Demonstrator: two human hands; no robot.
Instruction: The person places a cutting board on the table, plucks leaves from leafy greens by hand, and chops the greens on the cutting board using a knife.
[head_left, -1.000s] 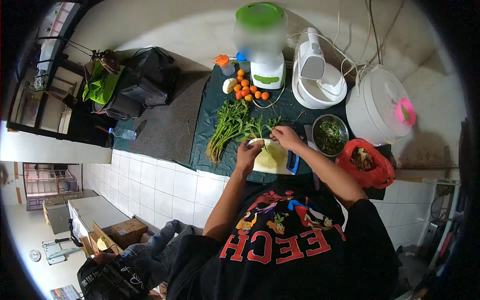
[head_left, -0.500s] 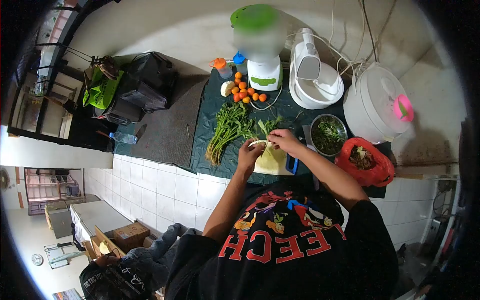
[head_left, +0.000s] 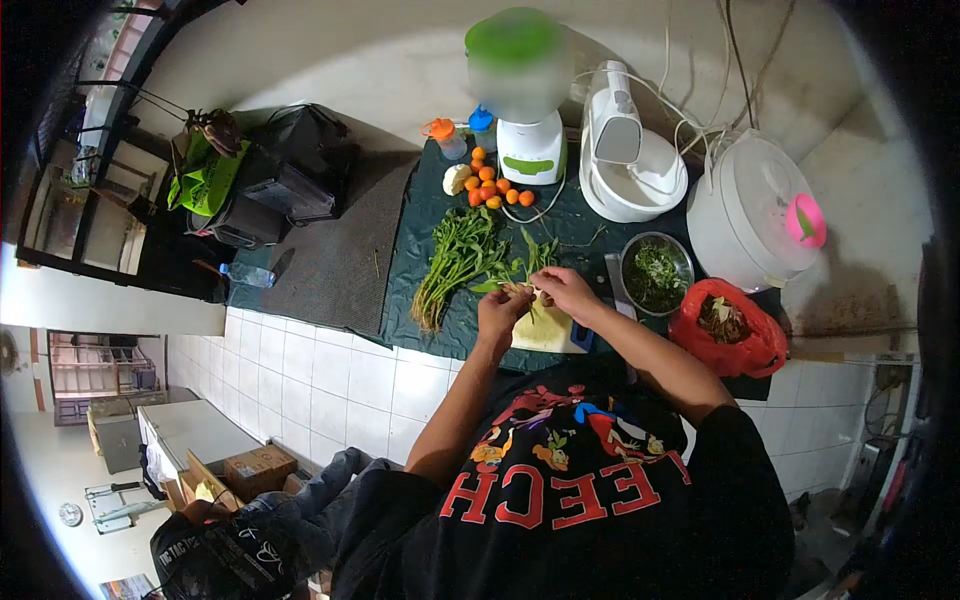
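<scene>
Left grip (head_left: 505, 308) and right grip (head_left: 563, 290) narrow, pinching greens (head_left: 541, 254) that extend beyond both; sprig count unclear. One board (head_left: 540, 337) beneath. Leftward, one bunch (head_left: 456, 262); rightward, one bowl (head_left: 624, 268), one red bag (head_left: 755, 342).

Angles left forearm (head_left: 455, 410) toward one o'clock, right forearm (head_left: 650, 350) toward ten. Curls left hand (head_left: 504, 314) and right hand (head_left: 566, 290) into pinches, fingertips close together, with the right at the left's two o'clock.

In what looks like a home kitchen, leafy greens (head_left: 455, 258) and a cutting board (head_left: 545, 336) share a worktop (head_left: 396, 300) with a white mixer (head_left: 616, 138) at its wall-side edge.
</scene>
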